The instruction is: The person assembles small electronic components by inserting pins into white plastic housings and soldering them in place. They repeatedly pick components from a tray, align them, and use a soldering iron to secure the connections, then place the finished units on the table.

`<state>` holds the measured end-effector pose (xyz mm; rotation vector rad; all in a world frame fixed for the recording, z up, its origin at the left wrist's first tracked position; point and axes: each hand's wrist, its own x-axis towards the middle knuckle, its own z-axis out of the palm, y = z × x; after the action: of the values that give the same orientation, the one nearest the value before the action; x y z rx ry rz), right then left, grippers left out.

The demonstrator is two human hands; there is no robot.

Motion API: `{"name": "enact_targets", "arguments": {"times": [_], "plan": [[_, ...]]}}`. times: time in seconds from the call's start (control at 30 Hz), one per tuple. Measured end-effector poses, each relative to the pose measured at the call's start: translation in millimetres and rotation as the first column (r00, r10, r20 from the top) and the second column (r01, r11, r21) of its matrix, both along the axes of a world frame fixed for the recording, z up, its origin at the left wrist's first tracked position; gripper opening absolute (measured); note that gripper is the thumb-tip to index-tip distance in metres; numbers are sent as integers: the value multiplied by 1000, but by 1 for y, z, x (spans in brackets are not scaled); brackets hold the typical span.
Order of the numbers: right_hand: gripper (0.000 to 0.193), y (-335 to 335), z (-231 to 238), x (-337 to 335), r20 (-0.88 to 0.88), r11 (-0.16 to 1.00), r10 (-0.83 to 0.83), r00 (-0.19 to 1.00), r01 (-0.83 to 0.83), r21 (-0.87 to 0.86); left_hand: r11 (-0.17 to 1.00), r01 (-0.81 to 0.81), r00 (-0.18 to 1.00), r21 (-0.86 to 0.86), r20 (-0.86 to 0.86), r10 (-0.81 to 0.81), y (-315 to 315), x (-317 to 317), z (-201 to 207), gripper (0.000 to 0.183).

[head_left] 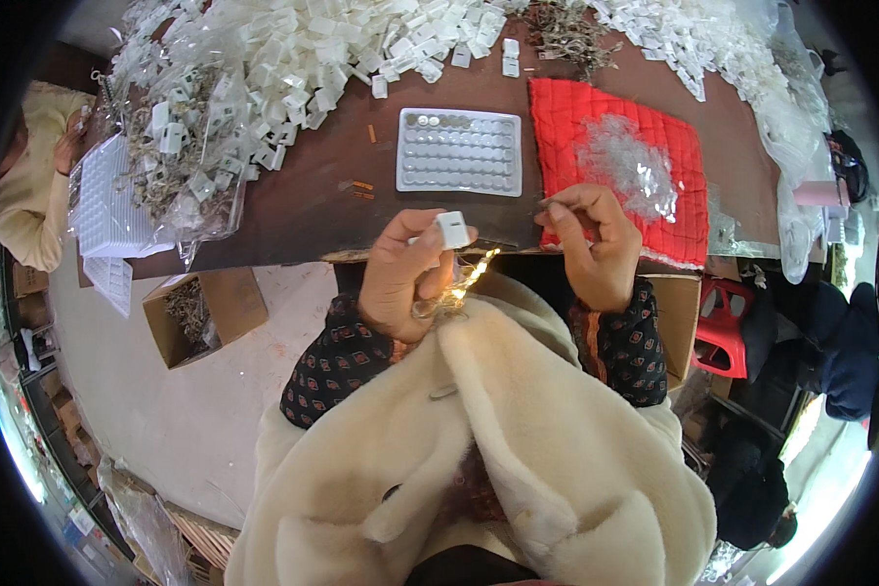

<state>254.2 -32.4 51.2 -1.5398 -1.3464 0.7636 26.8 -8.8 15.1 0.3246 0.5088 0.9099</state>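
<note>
My left hand (396,278) grips a small white plastic battery case (453,230) with a dark slot in its face. Just below it, a lit strand of warm fairy lights (474,276) hangs close to my fingers. My right hand (604,252) is raised to the right, thumb and fingertips pinched together; what they hold, if anything, is too small to make out. Beyond my hands lies a white tray (459,188) of round pockets, with a few coin cells (433,121) in its far row. Small clear plastic pieces (635,166) are piled on a red quilted cloth (554,107).
White cases (322,54) are heaped along the table's far side, with wire bundles (568,34) among them. At the left stand stacked white trays (117,200). A cardboard box (241,296) sits on the floor; a red stool (718,332) is at the right. Another person (31,186) is at far left.
</note>
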Motion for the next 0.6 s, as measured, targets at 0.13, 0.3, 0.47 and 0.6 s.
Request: {"name": "enact_targets", "arguments": {"times": [0.13,0.3,0.47,0.6], "plan": [[7,3,10,-45,-315,977,208,926,-181,113,999,-41,998,33,-42,42,-5,6,8,15],[9,13,18,-63,-249,949,307,919,-277,149,994,-105,994,-21,-12,105,-6,3,15,13],[10,12,16,-63,-281,954,297,913,-267,140,994,-109,994,-21,7,110,-7,2,12,15],[9,11,15,-64,-294,950,311,904,-286,125,994,-97,995,48,40,95,-5,0,9,15]]}}
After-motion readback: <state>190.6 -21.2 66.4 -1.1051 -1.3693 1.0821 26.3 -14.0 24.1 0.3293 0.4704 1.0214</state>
